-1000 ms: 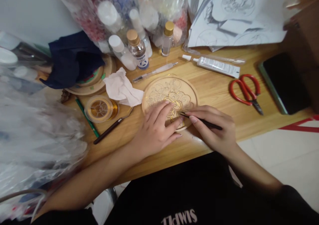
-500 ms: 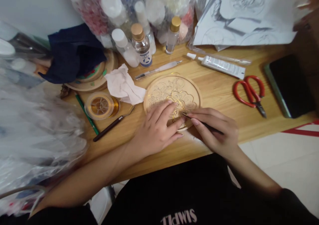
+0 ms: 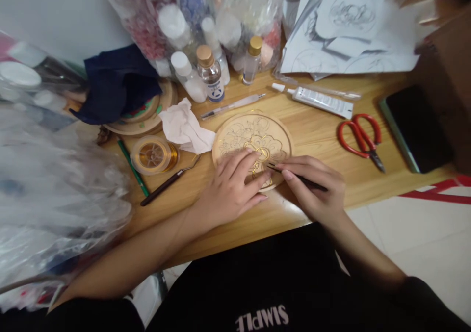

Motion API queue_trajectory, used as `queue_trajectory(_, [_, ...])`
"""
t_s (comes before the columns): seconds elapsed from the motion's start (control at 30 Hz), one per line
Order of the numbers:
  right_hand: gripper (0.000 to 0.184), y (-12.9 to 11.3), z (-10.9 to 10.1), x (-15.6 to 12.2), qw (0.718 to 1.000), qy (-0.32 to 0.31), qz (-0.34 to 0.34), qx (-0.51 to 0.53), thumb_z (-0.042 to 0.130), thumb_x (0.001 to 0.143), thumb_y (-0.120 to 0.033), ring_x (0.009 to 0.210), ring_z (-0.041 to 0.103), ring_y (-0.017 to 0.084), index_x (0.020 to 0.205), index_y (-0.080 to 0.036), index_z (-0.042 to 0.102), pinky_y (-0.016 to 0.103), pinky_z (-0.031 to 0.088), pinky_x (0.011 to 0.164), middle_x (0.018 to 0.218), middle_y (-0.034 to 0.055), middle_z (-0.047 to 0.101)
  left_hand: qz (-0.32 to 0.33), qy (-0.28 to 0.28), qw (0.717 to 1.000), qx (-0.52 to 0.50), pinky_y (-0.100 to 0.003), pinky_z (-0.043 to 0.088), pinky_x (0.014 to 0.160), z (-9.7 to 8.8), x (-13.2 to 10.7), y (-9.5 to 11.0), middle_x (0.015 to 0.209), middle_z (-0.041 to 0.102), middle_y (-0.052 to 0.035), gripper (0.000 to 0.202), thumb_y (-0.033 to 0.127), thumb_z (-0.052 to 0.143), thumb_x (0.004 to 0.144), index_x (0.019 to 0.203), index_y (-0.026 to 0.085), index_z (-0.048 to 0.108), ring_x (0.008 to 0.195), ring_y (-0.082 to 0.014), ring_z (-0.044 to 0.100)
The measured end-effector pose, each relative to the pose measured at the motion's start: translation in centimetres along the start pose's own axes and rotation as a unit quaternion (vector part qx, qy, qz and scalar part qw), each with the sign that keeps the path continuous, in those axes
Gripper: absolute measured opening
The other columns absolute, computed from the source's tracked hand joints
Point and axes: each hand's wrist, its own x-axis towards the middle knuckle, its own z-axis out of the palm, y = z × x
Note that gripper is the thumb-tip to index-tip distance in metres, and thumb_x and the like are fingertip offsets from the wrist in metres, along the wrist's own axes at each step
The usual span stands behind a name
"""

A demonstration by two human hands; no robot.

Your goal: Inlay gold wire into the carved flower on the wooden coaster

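Observation:
A round wooden disc [image 3: 253,136] with a drawn flower pattern and some gold wire lines lies on the wooden table [image 3: 316,136]. My left hand [image 3: 230,190] rests on the disc's near edge, fingers spread and pressing down on the pattern. My right hand [image 3: 314,190] pinches a thin black tool [image 3: 298,176], whose tip touches the gold wire near the left fingertips.
A crumpled tissue [image 3: 184,128], a gold wire spool [image 3: 153,154], a dark-handled tool [image 3: 167,185] and a green pencil [image 3: 132,167] lie left. Bottles [image 3: 209,72], a white pen [image 3: 233,106], a glue tube [image 3: 320,100], red scissors [image 3: 360,136], a phone [image 3: 415,126], sketches [image 3: 349,28].
Both hands stay on the disc with only tiny shifts of the tool tip. The view has drifted slightly as my head moved.

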Motion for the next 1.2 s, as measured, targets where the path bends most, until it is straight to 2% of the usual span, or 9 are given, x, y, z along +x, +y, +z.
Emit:
queue_trajectory(0.1, [0.02,0.4,0.0,0.0,0.995,0.069,0.054,0.041,0.064,0.085,-0.014,0.086,0.07,0.018,0.096,-0.027,0.074,0.036,0.059,0.078,0.093,0.0025,0.074,0.007,0.002,1.0,-0.006,-0.055,0.045,0.099,0.0,0.0,-0.1,0.134,0.05,-0.0197,0.037,0.039,0.053,0.095,0.123,0.018,0.061,0.129,-0.0348,0.046])
queue_trajectory(0.2, [0.014,0.9,0.0,0.0,0.983,0.142,0.091,0.072,0.065,0.086,-0.019,0.077,0.068,0.016,0.091,-0.027,0.074,0.034,0.058,0.072,0.084,0.0009,0.073,0.011,0.003,1.0,-0.01,-0.055,0.045,0.1,0.0,0.0,-0.1,0.133,0.05,-0.0204,0.038,0.037,0.057,0.093,0.125,0.017,0.061,0.128,-0.0352,0.046])
queue_trajectory(0.33, [0.01,1.3,0.2,0.0,0.973,0.176,0.117,0.098,0.065,0.087,-0.024,0.072,0.066,0.015,0.087,-0.027,0.075,0.034,0.056,0.071,0.075,-0.0007,0.07,0.01,0.001,1.0,-0.009,-0.056,0.044,0.101,0.0,0.0,-0.1,0.132,0.05,-0.0198,0.037,0.036,0.057,0.093,0.124,0.016,0.061,0.128,-0.035,0.045])
queue_trajectory(0.53, [0.013,1.2,0.0,-0.2,0.977,0.133,0.1,0.134,0.066,0.086,-0.019,0.077,0.068,0.015,0.088,-0.027,0.075,0.033,0.056,0.074,0.082,-0.0001,0.073,0.015,-0.002,1.0,0.008,-0.056,0.045,0.1,0.0,-0.1,-0.1,0.133,0.048,-0.0175,0.036,0.036,0.057,0.093,0.124,0.019,0.063,0.128,-0.0345,0.044])
queue_trajectory(0.73, [0.016,0.7,-0.2,-0.3,0.998,0.038,0.021,0.053,0.065,0.083,-0.012,0.086,0.068,0.014,0.092,-0.024,0.073,0.031,0.056,0.079,0.091,0.0015,0.074,0.006,-0.004,1.0,0.02,-0.055,0.046,0.098,-0.1,-0.1,-0.1,0.132,0.048,-0.0164,0.035,0.039,0.052,0.096,0.123,0.021,0.063,0.127,-0.0331,0.044])
queue_trajectory(1.2, [0.016,0.9,0.1,-0.2,0.998,0.035,0.02,0.048,0.065,0.083,-0.012,0.086,0.069,0.015,0.09,-0.023,0.072,0.032,0.056,0.08,0.09,0.0019,0.074,-0.011,-0.013,0.999,-0.029,-0.056,0.041,0.1,-0.2,-0.1,-0.4,0.134,0.047,-0.0147,0.036,0.041,0.05,0.096,0.123,0.023,0.064,0.127,-0.0326,0.043])
